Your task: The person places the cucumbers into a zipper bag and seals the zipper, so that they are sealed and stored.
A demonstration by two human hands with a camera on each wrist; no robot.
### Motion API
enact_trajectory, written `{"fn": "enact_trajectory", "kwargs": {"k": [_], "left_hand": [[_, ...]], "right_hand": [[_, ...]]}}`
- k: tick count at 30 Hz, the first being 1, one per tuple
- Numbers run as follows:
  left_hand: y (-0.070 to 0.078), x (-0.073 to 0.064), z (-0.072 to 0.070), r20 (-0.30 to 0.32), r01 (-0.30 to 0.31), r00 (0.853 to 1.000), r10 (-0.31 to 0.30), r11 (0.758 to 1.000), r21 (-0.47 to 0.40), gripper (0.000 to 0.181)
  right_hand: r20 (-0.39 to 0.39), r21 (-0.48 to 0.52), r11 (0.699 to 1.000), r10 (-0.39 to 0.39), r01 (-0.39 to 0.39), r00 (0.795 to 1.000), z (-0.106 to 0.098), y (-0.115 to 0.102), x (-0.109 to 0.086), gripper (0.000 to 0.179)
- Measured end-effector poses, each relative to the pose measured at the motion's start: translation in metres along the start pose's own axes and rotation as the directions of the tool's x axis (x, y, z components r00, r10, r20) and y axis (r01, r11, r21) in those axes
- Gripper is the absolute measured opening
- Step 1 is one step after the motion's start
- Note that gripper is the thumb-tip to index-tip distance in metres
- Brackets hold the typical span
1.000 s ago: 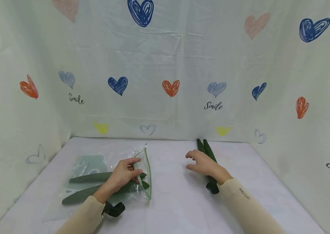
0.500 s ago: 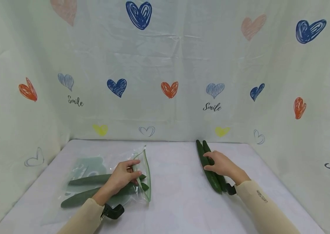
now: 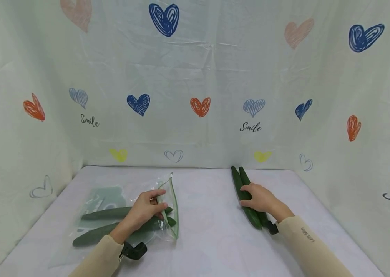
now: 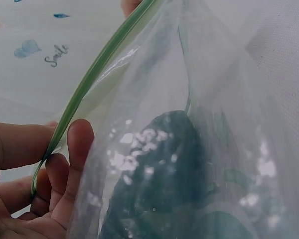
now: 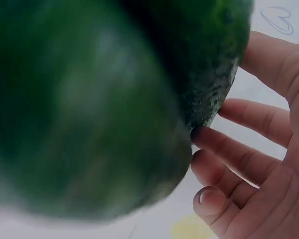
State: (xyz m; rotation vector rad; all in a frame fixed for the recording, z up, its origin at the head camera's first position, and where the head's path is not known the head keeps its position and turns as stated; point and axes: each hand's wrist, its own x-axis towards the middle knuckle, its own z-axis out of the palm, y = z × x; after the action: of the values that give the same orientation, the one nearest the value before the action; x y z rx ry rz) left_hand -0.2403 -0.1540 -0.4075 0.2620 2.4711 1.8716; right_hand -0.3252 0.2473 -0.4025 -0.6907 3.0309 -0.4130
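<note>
A clear zip bag (image 3: 60,252) lies on the left of the table, its green-edged mouth (image 3: 175,207) facing right. Inside it are two cucumbers (image 3: 94,235), side by side. My left hand (image 3: 144,207) pinches the mouth's edge; the left wrist view shows the green strip (image 4: 84,84) between thumb and fingers, and the mouth gaping. On the right, two more cucumbers (image 3: 238,188) lie close together, pointing away. My right hand (image 3: 262,198) grips the left one from above, its forearm over the other. Cucumber ends (image 5: 89,124) fill much of the right wrist view beside the curled fingers.
A white cloth covers the table (image 3: 201,246). Behind it and on both sides hangs a pale curtain (image 3: 181,69) printed with hearts and "Smile". Black wrist cameras (image 3: 134,251) are strapped under both wrists.
My right hand has moved right and down onto the pair of cucumbers, and its fingers have closed over the left one. The left hand has stayed at the bag's mouth.
</note>
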Motion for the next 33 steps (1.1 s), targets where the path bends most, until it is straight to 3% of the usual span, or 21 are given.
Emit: {"fn": "enact_trajectory", "kwargs": {"k": [14, 25, 33], "left_hand": [[0.000, -0.003, 0.001, 0.000, 0.006, 1.000, -0.006, 1.000, -0.011, 0.053], [-0.001, 0.000, 0.002, -0.014, 0.017, 1.000, -0.017, 1.000, -0.006, 0.053], [-0.002, 0.000, 0.002, -0.024, 0.012, 1.000, -0.012, 1.000, 0.006, 0.051]], "right_hand": [[0.006, 0.008, 0.999, 0.048, -0.048, 0.999, 0.005, -0.018, 0.004, 0.055], [0.038, 0.088, 0.992, 0.091, -0.094, 0.995, 0.006, -0.024, 0.011, 0.053], [0.038, 0.193, 0.981, 0.029, -0.036, 0.999, 0.012, -0.034, 0.009, 0.051]]}}
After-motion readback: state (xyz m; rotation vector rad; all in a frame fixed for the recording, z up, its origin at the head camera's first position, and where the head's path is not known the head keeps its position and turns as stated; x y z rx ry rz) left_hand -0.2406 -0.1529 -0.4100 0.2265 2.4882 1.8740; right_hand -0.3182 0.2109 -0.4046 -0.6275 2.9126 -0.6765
